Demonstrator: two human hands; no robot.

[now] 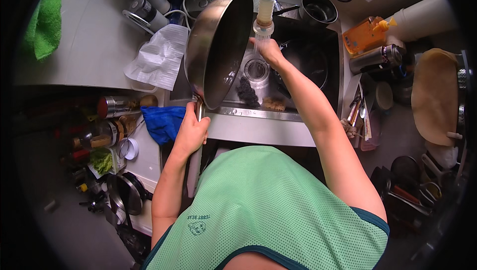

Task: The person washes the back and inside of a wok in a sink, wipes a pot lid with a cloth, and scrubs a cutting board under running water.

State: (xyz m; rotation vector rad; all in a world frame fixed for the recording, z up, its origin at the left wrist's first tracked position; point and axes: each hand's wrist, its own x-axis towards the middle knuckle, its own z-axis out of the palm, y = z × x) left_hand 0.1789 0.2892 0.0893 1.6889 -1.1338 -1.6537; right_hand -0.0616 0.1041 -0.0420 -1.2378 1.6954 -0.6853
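Observation:
My left hand [192, 130] grips the handle of a large metal wok [220, 50]. The wok is tipped on its side over the left part of the steel sink [238, 112], its dark inside facing right. Under the running tap nozzle [264, 24] is my right hand [269, 52], in the water stream; its fingers are partly hidden, so I cannot tell whether they hold anything. Below it lie the drain strainer [256, 69], a dark scouring pad [248, 92] and a tan sponge [274, 104]. A dark round pan [309, 65] sits in the sink's right side, partly behind my forearm.
A small black pot [319, 9] stands at the sink's back right corner. An orange soap pouch [364, 34] and a steel flask [376, 58] lie to the right. Left are a white sheet [160, 57], a blue cloth [164, 123] and a green towel [44, 24].

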